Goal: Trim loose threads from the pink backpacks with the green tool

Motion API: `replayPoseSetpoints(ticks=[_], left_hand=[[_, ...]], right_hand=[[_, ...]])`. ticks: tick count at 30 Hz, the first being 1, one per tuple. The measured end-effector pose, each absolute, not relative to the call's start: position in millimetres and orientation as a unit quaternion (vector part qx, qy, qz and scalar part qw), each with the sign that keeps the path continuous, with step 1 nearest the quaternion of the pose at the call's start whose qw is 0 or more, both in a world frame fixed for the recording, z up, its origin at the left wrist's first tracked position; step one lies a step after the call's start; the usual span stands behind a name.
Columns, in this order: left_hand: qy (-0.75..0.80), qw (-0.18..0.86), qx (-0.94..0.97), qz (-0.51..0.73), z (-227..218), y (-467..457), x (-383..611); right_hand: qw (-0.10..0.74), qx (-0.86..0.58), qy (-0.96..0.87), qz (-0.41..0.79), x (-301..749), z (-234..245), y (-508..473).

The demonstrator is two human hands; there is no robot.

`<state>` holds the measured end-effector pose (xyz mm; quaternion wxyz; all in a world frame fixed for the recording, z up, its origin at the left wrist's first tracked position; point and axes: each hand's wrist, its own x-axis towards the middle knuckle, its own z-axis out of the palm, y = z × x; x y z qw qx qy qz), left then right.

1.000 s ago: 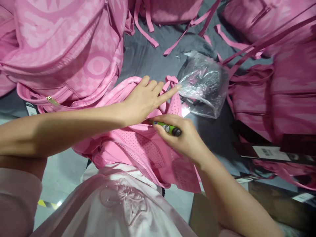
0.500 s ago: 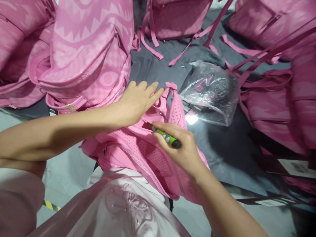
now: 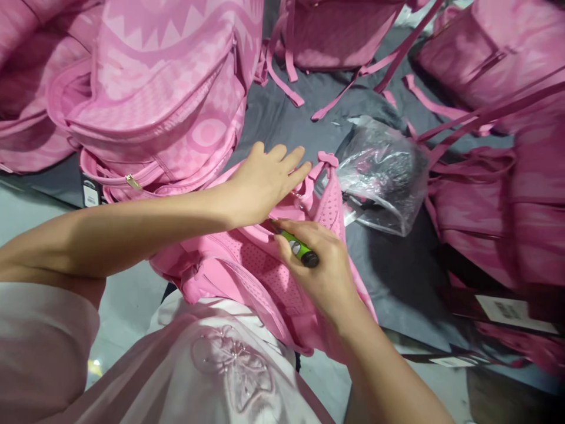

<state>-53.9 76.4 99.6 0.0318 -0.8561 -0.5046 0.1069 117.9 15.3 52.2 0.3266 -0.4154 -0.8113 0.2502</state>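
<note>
A pink backpack with dotted mesh padding and straps lies in front of me, partly against my body. My left hand rests on its upper part with the fingers stretched out and slightly apart, holding nothing. In my right hand is a green marker pen with a black end, gripped like a writing tool. The pen's tip points at the pink fabric just below my left hand; whether it touches cannot be made out. A pink strap with a tabbed end stands up beyond my fingers.
A large pink patterned backpack stands at the left with a paper tag. More pink bags line the back and right side. A clear plastic bag lies on the dark table covering.
The view has shifted a little, so my hands and the backpack sit slightly further right. My left hand still lies on the backpack and my right hand still grips the marker pen.
</note>
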Motion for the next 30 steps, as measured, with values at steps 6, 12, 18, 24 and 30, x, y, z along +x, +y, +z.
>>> replayPoseSetpoints(ticks=[6, 12, 18, 24, 30], left_hand=[[-0.506, 0.021, -0.857, 0.094, 97, 77, -55], [-0.509, -0.006, -0.856, 0.089, 99, 76, -55], [-0.513, -0.018, -0.855, 0.077, 97, 77, -54], [-0.509, -0.003, -0.855, 0.100, 100, 76, -54], [-0.511, -0.003, -0.853, 0.109, 105, 76, -53]], right_hand=[[0.315, -0.447, -0.802, 0.241, 114, 53, 10], [0.326, -0.470, -0.778, 0.260, 111, 52, 7], [0.341, -0.478, -0.766, 0.262, 109, 49, 5], [0.346, -0.486, -0.754, 0.274, 109, 49, 3], [0.355, -0.482, -0.742, 0.302, 107, 47, 3]])
